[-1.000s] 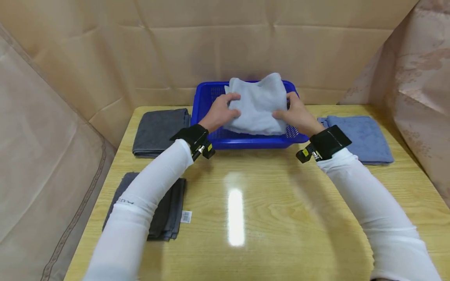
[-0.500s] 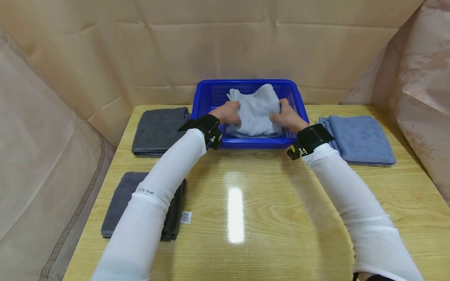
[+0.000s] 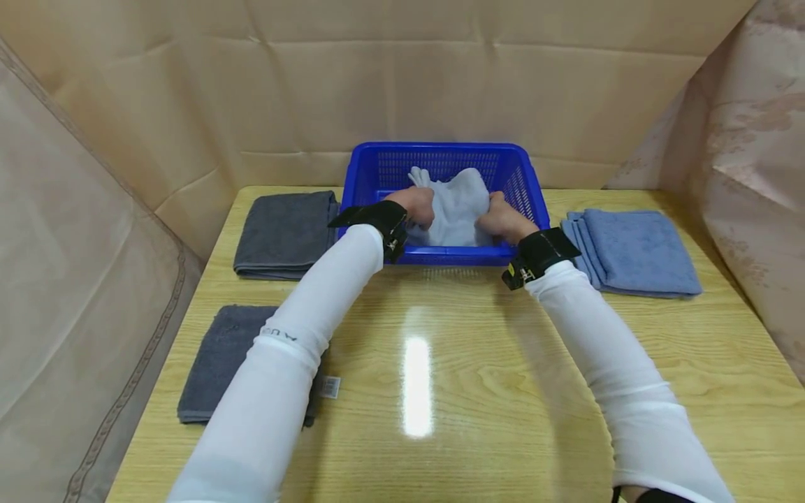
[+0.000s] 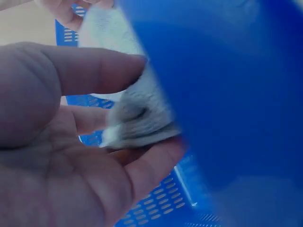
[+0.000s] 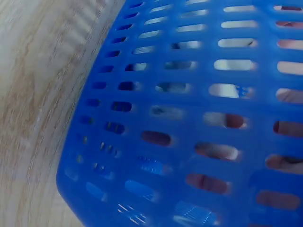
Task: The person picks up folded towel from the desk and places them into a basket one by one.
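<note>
A folded pale grey-blue towel [image 3: 458,209] sits low inside the blue plastic basket [image 3: 440,147], its top edge ruffled. My left hand [image 3: 416,204] grips the towel's left side. In the left wrist view that hand [image 4: 61,137] has its thumb above the folded layers [image 4: 144,127] and fingers beneath them. On the towel's opposite side, my right hand [image 3: 502,219] holds the edge, fingertips partly hidden. The right wrist view looks through the slotted basket wall [image 5: 142,113], so only bits of that hand and the towel show.
Two dark grey folded towels lie on the left, one behind [image 3: 286,234] and one nearer [image 3: 220,363], partly under my left sleeve. A folded blue towel [image 3: 644,251] lies right of the basket. The wooden table [image 3: 478,391] meets a beige cloth backdrop [image 3: 314,91].
Both hands have lowered the pale towel from above the basket's rim down into it. They have drawn slightly closer together. The other towels lie where they were.
</note>
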{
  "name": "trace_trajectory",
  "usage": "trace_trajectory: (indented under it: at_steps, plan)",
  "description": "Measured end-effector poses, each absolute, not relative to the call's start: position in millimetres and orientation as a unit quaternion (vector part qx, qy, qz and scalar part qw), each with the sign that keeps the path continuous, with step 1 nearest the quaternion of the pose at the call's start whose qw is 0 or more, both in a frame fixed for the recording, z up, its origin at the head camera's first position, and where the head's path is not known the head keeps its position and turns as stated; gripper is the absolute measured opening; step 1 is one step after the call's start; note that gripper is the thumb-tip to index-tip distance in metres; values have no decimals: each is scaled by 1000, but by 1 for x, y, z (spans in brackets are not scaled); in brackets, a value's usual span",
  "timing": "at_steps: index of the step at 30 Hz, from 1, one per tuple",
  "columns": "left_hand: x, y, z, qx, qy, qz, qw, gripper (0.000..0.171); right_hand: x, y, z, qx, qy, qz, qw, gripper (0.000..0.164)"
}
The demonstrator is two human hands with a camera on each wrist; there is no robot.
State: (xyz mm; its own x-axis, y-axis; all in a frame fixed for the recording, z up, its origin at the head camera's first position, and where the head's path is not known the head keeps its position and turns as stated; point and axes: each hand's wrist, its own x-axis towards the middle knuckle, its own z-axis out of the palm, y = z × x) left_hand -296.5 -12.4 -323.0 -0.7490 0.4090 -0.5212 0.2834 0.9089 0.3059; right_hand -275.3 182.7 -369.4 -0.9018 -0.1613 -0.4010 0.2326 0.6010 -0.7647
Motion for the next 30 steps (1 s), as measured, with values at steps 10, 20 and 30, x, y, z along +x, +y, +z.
trace_trajectory:
  at_steps: [10, 20, 30]
  plan:
    - [-288, -13, -348, 220, 923, 22, 315, 63, -276, 176, -378, -38, 907, -346, 238, 88]
    - [-270, -16, -352, 112, 960, 13, 255, 54, -276, 175, -377, -114, 947, -229, 196, 84]
    - [-281, -19, -344, 137, 906, -14, 399, 47, -274, 173, -381, -136, 949, -219, 182, 33]
